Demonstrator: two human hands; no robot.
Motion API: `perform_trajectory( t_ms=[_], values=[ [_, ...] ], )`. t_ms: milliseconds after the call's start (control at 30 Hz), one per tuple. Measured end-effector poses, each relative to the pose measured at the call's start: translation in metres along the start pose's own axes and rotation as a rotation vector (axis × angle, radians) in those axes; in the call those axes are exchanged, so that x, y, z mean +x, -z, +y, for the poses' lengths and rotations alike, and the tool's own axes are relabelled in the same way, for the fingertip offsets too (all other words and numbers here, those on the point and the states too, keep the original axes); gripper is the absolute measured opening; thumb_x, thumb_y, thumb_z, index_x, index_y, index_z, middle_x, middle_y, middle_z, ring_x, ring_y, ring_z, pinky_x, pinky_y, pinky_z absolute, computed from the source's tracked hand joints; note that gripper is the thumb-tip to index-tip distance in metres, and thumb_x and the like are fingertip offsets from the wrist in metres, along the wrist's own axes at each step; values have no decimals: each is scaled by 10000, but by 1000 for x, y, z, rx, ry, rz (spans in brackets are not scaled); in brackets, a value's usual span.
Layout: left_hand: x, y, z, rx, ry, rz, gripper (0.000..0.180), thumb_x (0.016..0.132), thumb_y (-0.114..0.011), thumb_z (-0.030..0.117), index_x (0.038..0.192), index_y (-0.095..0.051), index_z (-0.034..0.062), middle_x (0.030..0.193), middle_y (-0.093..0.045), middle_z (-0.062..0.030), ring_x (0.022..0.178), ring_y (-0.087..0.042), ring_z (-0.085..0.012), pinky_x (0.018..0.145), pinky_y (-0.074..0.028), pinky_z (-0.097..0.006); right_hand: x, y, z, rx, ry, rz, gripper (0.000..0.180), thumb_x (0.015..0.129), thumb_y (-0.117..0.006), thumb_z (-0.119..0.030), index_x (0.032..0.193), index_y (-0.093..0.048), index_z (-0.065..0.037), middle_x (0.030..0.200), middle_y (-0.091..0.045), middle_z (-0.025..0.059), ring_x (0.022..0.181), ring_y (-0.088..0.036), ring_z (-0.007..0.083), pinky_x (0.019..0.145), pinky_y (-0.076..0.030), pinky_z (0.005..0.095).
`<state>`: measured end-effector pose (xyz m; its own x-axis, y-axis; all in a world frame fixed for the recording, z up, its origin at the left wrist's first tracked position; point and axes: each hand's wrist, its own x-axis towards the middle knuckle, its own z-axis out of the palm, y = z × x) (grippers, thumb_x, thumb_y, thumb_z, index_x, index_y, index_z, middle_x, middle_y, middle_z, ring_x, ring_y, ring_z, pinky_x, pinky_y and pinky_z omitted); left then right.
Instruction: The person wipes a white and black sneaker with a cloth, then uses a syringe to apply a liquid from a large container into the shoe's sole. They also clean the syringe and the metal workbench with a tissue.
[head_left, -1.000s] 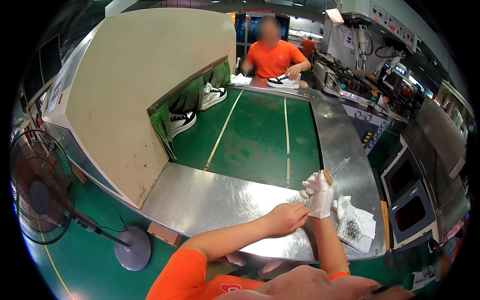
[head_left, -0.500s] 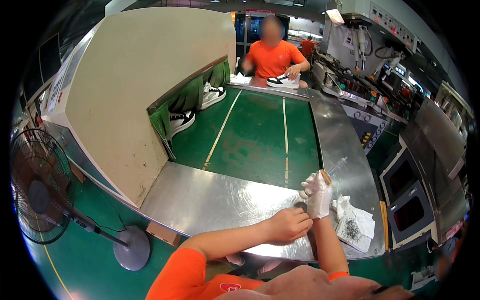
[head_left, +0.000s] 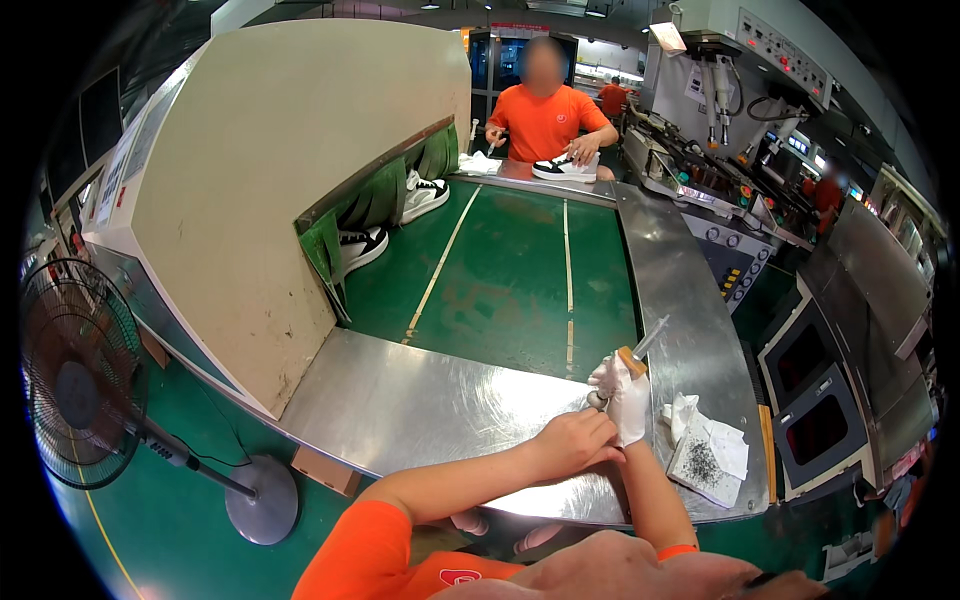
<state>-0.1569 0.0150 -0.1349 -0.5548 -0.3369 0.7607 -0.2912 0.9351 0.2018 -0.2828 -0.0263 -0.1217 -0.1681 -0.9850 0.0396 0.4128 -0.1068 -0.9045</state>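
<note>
My right hand [head_left: 628, 405], in a white glove, is closed over the metal rim at the near right. It grips a tool with a tan, wood-coloured part [head_left: 631, 362]. A thin, pale, see-through-looking shaft [head_left: 655, 337] extends past it toward the far right; its exact kind is unclear. A small rounded grey end [head_left: 597, 399] shows on the other side of the fingers. My bare left hand [head_left: 580, 440] has its fingers bent against the glove's cuff at my right wrist, seeming to pinch it. Beside the right wrist lies a white cloth [head_left: 708, 465] with dark specks.
A green conveyor belt [head_left: 490, 270] runs within the metal rim. Two black-and-white shoes [head_left: 362, 248] sit by green flaps of a beige housing [head_left: 300, 120]. Across the belt, a co-worker [head_left: 545, 115] touches another shoe [head_left: 565, 170]. A fan [head_left: 80, 385] stands left.
My gloved hand has turned and shifted slightly left with the tool, showing more of the tan part. My left fingers have moved up onto the cuff. The co-worker's hand has risen with a small object.
</note>
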Motion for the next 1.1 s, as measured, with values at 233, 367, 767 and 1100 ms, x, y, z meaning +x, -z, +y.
perform_trajectory(
  t_ms=[233, 367, 767, 1100],
  values=[
    [1, 1, -3, -80, -16, 29, 161, 843, -658, 182, 877, -567, 53, 772, -554, -74, 710, -582, -243, 607, -487, -338, 5, 6, 2, -32, 56, -27, 246, 943, -592, -309, 919, -541, -69, 723, -578, 35, 592, -567, 96, 434, -362, 204],
    [3, 4, -2, -8, -84, -64, 134, 825, -651, 132, 887, -570, 44, 781, -548, -71, 705, -574, -230, 608, -483, -344, 5, 5, 1, -13, 34, -7, 244, 944, -591, -309, 917, -542, -71, 714, -574, 32, 588, -561, 87, 433, -351, 196],
    [-13, -17, 18, -190, -216, -321, 112, 854, -593, 160, 906, -581, 62, 810, -568, -69, 738, -579, -232, 625, -473, -334, -3, -9, -14, 66, -49, -97, 247, 947, -586, -320, 930, -530, -80, 727, -550, 40, 589, -530, 106, 438, -333, 224],
    [-13, -30, -9, -1865, 1114, -371, 391, 985, -443, 323, 1203, -528, 10, 1185, -583, -109, 1014, -583, -221, 814, -509, -355, -21, -14, -37, 429, -65, -594, 276, 988, -466, -353, 901, -508, -94, 676, -428, 2, 567, -374, 153, 554, -342, 320]
  ],
)
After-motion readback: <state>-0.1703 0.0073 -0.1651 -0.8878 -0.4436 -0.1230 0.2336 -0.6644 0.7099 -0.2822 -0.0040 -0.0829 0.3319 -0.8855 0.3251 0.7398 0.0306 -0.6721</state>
